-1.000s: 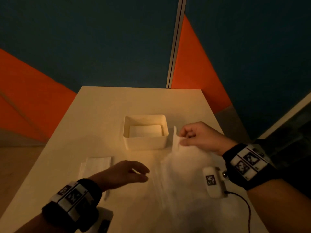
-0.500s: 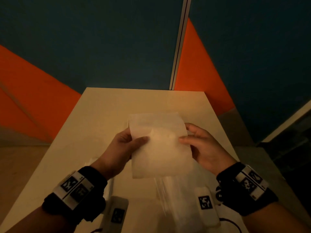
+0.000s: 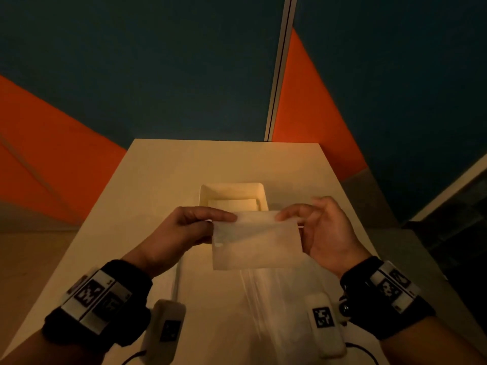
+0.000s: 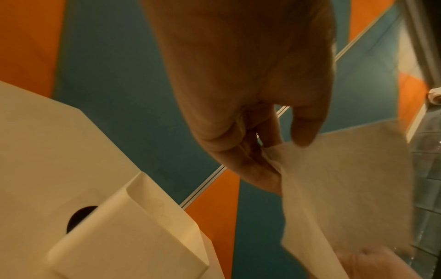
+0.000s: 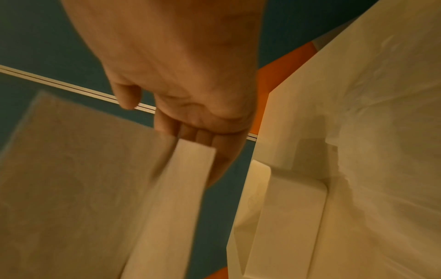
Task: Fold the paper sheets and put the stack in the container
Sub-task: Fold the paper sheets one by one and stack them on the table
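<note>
Paper hangs between our two hands above the table, just in front of the container, folded over so the near half droops toward us. We can read no writing anywhere; the only marks are black-and-white square codes on the wristbands and on the small white units below each wrist.

Our left hand pinches the sheet's upper left corner, thumb on top and the other fingers curled behind it. The left wrist view shows this plainly, the thumb pressing the paper's edge against the fingers. Our right hand holds the upper right corner with the palm turned inward and the outer fingers loosely spread. The right wrist view is blurred, so it seems a pinch but we cannot tell how firm.

Inside the container lies a folded sheet. More paper lies flat on the table under our wrists.
</note>
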The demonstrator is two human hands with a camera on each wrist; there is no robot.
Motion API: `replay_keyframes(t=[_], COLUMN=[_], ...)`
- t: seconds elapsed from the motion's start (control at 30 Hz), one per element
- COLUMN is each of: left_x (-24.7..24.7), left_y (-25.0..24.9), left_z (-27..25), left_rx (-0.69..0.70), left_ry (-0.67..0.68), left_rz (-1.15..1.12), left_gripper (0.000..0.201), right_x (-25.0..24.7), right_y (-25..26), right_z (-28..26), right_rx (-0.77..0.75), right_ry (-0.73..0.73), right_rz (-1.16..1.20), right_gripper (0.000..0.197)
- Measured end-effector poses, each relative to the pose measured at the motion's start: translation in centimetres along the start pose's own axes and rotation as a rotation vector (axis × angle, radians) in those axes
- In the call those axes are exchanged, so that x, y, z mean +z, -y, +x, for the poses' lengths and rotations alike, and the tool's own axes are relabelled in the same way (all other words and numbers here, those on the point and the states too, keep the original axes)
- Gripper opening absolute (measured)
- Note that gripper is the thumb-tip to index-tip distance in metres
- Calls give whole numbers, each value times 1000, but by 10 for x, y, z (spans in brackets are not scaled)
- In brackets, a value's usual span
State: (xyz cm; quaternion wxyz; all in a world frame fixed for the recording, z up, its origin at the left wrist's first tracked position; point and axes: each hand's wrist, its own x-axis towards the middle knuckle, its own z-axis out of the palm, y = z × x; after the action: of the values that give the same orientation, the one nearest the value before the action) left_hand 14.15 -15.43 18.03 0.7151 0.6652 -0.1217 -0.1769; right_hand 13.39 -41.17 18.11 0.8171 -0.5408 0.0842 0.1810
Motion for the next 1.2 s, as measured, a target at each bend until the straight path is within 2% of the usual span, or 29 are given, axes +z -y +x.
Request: replay_keyframes(t=[0.03,0.07,0.1,0.13,0.27,0.33,0.4,0.47,0.57,0.67,0.8,1.0,1.1,1.2], left_x=[-2,-3,-4,-4,-2,2,5,2,-20,-49,-71,-85,-89,-91], left_y=[-1,-2,-2,-4,-7,-7,-4,0,15,38,72,119,135,146], left_z=[-1,-2,-3,-3,-4,-5,-4,-5,-14,-30,-53,-70,-69,-69], left_rx=[-12,-24,-40,-67,-132,-154,-184,-208,-179,-220,-327,-435,-455,-453], left_ry=[19,28,41,48,140,192,209,123,-181,-426,-607,-675,-629,-545], left_rz=[-5,6,20,28,43,89,147,133,67,65,143,418,686,869], left_gripper=[27,42,50,49,40,19,33,39,38,36,39,39,41,40], right_x=[1,4,7,9,18,27,37,39,28,10,-13,-40,-53,-71], right_y=[1,1,0,0,-2,0,-1,-5,-8,-13,-22,-32,-37,-44], right_z=[0,0,1,1,1,1,2,7,13,14,15,20,24,31], right_rx=[8,-7,-42,-78,-160,-165,-173,-208,-189,-156,-85,-40,-36,-48], right_ry=[-15,-32,-40,-33,121,201,232,157,-36,-134,-256,-364,-405,-482], right_rz=[-75,-163,-261,-344,-531,-590,-618,-612,-586,-591,-615,-605,-607,-796], right_gripper=[55,49,35,23,25,21,21,23,18,11,9,12,14,17])
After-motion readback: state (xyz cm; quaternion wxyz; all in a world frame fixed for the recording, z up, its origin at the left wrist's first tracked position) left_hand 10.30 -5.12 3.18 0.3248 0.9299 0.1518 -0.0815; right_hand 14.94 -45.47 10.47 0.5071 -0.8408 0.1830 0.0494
